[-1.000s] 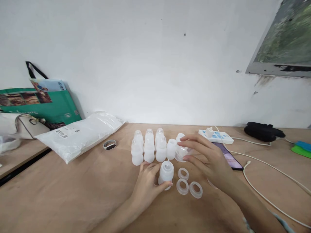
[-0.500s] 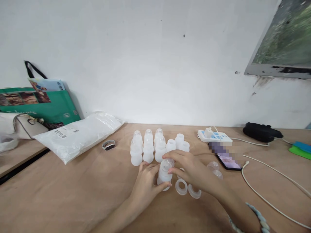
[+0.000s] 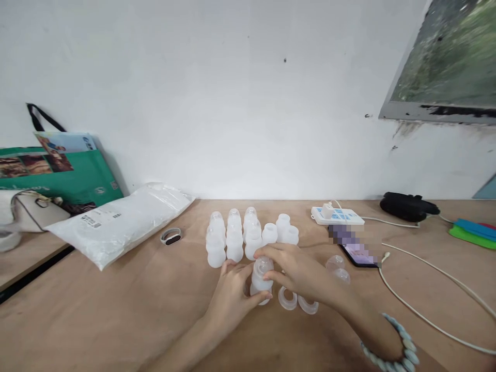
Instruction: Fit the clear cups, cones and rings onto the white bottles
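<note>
Low on the sides of a small white baby bottle (image 3: pixel 260 295), my left hand (image 3: pixel 232 289) keeps its fingers and thumb wrapped. My right hand (image 3: pixel 289 263) curls over the bottle's top, fingers and thumb around its clear dome cap (image 3: pixel 263 265). Just beyond stand several capped bottles (image 3: pixel 234 251) in rows. Three bottles without caps (image 3: pixel 290 235) are to their right. Beside the held bottle lie translucent collar rings (image 3: pixel 287 298), partly covered by my right hand. Farther right are two clear dome caps (image 3: pixel 341 276).
A phone (image 3: pixel 356 250), a power strip (image 3: pixel 344 216) and a white cable (image 3: pixel 418 330) lie to the right. Behind them is a black case (image 3: pixel 408 205). On the left are a wristband (image 3: pixel 171 236), a white plastic parcel (image 3: pixel 120 219) and a green bag (image 3: pixel 93 175).
The view has turned slightly to the right. The right hand and dome cap have come down a little on the bottle; the left hand keeps its hold.
</note>
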Demonstrator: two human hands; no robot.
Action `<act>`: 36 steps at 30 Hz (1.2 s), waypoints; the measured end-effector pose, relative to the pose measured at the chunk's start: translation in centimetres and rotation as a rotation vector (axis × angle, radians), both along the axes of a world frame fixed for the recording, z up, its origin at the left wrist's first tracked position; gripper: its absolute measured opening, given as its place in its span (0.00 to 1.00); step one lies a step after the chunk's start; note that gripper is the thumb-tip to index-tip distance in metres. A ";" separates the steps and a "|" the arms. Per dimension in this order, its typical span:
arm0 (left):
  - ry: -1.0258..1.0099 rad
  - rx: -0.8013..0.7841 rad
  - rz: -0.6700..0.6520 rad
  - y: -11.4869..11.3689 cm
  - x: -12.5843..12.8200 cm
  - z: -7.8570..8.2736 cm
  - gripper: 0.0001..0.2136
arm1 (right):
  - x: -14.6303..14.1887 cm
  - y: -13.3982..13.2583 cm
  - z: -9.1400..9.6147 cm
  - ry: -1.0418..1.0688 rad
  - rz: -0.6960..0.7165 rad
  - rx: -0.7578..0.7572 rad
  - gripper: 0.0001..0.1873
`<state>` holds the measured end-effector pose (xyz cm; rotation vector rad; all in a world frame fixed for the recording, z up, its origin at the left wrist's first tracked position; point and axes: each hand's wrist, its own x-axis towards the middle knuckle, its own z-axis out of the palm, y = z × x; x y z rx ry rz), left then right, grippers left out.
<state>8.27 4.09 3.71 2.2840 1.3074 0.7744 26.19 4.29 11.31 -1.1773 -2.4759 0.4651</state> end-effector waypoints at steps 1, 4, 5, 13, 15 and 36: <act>0.003 0.001 0.001 0.0 -0.1 0.0 0.09 | 0.0 0.1 0.0 0.003 0.010 0.002 0.17; -0.007 0.012 -0.022 0.0 -0.4 -0.2 0.12 | 0.2 0.5 -0.1 0.005 0.031 0.014 0.17; -0.015 0.016 -0.039 0.0 -0.5 -0.3 0.12 | 0.2 0.5 -0.2 0.000 0.033 0.020 0.17; -0.005 0.066 -0.131 0.2 -1.3 -0.3 0.08 | -0.2 -0.5 -0.2 -0.020 -0.011 0.026 0.17; 0.013 0.107 -0.155 0.2 -1.6 -0.3 0.12 | 0.0 -0.8 0.4 -0.026 -0.021 0.002 0.17; -0.032 0.674 -0.113 0.0 -3.6 0.3 0.14 | 4.1 12.6 1.4 0.286 -0.355 0.501 0.14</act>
